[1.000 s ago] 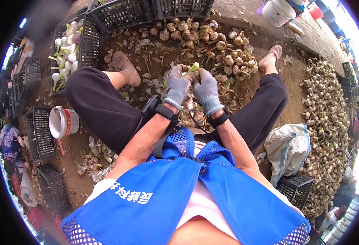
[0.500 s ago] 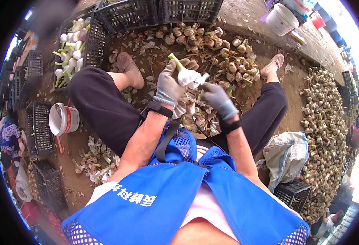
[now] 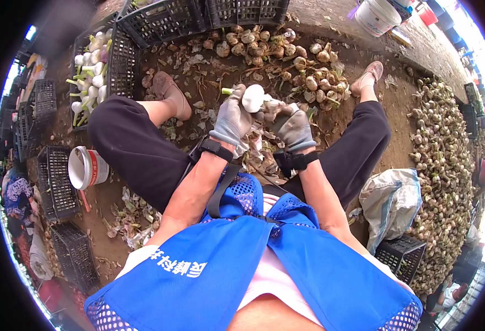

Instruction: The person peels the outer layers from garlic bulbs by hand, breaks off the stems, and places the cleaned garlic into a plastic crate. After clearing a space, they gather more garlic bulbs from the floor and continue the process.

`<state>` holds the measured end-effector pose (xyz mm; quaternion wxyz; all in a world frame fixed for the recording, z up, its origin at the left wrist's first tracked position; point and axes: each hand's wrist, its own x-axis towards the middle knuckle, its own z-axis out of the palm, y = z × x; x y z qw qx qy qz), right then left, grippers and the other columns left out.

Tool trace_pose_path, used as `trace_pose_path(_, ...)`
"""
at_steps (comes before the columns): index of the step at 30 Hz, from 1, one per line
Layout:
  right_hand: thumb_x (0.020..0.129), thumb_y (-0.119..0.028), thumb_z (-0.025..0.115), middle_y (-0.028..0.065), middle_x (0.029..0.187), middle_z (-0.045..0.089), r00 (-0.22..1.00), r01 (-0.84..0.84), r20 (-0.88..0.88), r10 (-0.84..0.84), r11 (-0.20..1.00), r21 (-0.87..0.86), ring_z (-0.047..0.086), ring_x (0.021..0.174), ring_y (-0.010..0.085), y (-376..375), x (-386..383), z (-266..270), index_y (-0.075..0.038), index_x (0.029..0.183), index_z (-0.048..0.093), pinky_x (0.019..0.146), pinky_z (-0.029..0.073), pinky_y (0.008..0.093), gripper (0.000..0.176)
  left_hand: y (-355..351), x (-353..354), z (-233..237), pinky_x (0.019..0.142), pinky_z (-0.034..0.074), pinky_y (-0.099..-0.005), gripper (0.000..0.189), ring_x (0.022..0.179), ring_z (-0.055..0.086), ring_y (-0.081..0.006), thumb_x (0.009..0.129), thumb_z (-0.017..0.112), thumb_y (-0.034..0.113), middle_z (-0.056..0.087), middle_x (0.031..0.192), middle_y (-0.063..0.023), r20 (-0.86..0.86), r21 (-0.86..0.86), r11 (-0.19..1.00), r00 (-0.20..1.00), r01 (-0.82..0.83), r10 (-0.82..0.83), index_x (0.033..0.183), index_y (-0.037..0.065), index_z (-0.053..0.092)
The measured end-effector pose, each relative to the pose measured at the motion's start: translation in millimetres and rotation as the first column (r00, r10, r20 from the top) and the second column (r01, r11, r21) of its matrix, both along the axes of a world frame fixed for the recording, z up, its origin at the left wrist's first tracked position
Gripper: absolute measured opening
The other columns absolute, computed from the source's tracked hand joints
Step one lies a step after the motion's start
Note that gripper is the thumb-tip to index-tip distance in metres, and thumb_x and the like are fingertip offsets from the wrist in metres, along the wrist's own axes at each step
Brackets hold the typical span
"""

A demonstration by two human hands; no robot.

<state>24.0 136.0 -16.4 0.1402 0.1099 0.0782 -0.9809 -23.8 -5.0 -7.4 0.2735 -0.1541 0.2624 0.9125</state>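
Observation:
My left hand (image 3: 232, 118), in a grey glove, is closed around a white garlic bulb (image 3: 253, 99). The bulb lies sideways, its short green stem pointing left past my fingers. Just right of it is my gloved right hand (image 3: 292, 126), fingers curled in close to the bulb. Whatever may be between those fingers is too small to make out. Loose garlic skins (image 3: 259, 144) lie on the ground beneath both hands. Beyond them sits a heap of unpeeled garlic (image 3: 322, 88) with brown, dirty skins.
At the left, a black crate (image 3: 125, 63) stands beside cleaned white bulbs (image 3: 91, 74). More black crates (image 3: 162, 22) line the back. A white bucket (image 3: 88, 168) is by my left knee. On the right are a white sack (image 3: 388, 207) and a large garlic pile (image 3: 441, 165).
The bulb has turned from stem-up to lying sideways and looks smoother. My right hand has turned and its fingers have moved in beside the bulb.

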Motion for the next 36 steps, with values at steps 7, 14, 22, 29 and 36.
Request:
trace_pose_path(7,0.073,-0.012,0.056,0.0174,0.117,0.052,0.997,0.003,0.043,0.068,-0.568,0.823,0.051,0.106,0.0315,0,9,9,-0.006,0.123,0.044,0.089,0.042,0.0368,0.051,-3,-7,3,0.084,0.047,-0.0375,0.017,0.086,0.057,-0.0256,0.085,0.045,0.012,0.058,0.093,-0.0128,0.087,0.036,0.993,0.990,-0.111,0.107,0.091,-0.002,0.052)
trace_pose_path(14,0.072,-0.014,0.054,0.0148,0.083,0.063,0.935,0.241,0.133,0.329,-0.863,0.443,0.062,0.077,0.0291,-42,4,29,-0.006,0.085,0.060,0.064,0.048,0.0390,0.016,-13,-4,1,0.057,0.050,-0.0281,0.035,0.064,0.059,-0.0191,0.088,0.051,0.036,0.059,0.072,-0.0096,-0.036,-0.287,0.958,0.999,0.023,-0.035,0.078,0.003,0.054)
trace_pose_path(22,0.078,-0.037,0.058,0.0201,0.100,0.058,0.811,0.164,0.285,0.511,-0.667,0.727,0.057,0.092,0.0343,-34,13,0,-0.006,0.117,0.049,0.078,0.045,0.0377,0.051,-46,-16,-31,0.061,0.052,-0.0360,0.041,0.069,0.062,-0.0226,0.089,0.045,0.044,0.063,0.076,-0.0119,-0.020,-0.128,0.992,1.000,-0.018,0.015,0.080,0.006,0.058)
trace_pose_path(29,0.074,-0.014,0.057,0.0123,0.105,0.058,0.956,-0.256,0.244,0.165,0.875,0.411,0.060,0.087,0.0250,-17,-13,-72,0.001,0.109,0.050,0.075,0.051,0.0341,0.039,-6,1,-33,0.078,0.043,-0.0262,0.027,0.086,0.054,-0.0131,0.091,0.046,0.030,0.057,0.096,-0.0040,-0.212,-0.238,0.971,0.977,-0.016,-0.036,0.099,0.005,0.055)
trace_pose_path(36,0.091,-0.022,0.044,0.0102,0.103,0.058,0.970,0.213,-0.177,-0.165,0.930,0.300,0.059,0.089,0.0225,17,-149,34,0.001,0.116,0.046,0.075,0.051,0.0305,0.033,-35,-6,-61,0.074,0.044,-0.0371,0.025,0.080,0.055,-0.0216,0.084,0.056,0.031,0.060,0.083,-0.0071,0.227,-0.357,0.933,0.964,-0.050,0.139,0.088,0.007,0.059)
